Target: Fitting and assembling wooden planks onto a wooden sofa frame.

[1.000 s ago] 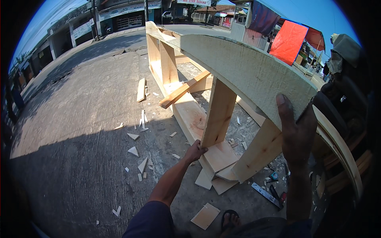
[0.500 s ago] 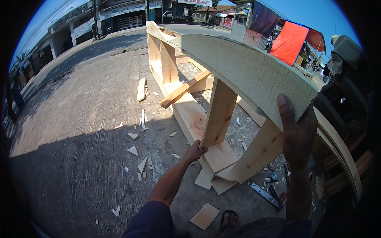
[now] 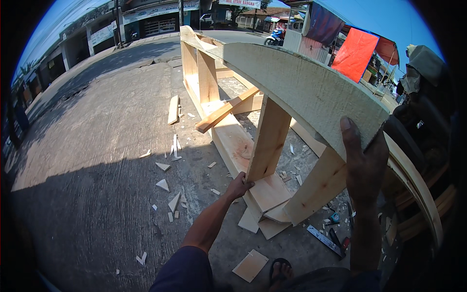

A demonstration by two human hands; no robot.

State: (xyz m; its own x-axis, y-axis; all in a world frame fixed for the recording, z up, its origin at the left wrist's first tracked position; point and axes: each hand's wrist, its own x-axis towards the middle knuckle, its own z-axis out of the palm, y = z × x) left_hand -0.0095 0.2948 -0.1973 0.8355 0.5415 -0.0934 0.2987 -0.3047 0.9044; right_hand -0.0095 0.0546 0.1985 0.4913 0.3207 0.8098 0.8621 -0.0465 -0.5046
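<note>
A long wooden frame stretches away from me, built of pale boards with a curved top board (image 3: 296, 80). My right hand (image 3: 365, 160) grips the near end of that top board, its thumb lying on the outer face. Lower down, my left hand (image 3: 238, 186) is closed on the bottom edge of an upright board (image 3: 269, 138), where it meets the base board (image 3: 238, 146). The fingers behind that upright are hidden. A second upright (image 3: 316, 187) stands nearer to me, below my right hand. A loose-looking wooden strip (image 3: 226, 111) lies slanted across the frame.
Wood offcuts (image 3: 168, 194) litter the concrete to the left. By my feet are a square wood piece (image 3: 250, 265), a metal ruler or square (image 3: 325, 239) and a tape measure (image 3: 334, 217). Curved wooden pieces (image 3: 416, 180) stand at right. Beyond lies a road (image 3: 146, 51).
A blue motorbike has come into sight on the road behind the frame. My hands and the frame hold the same position.
</note>
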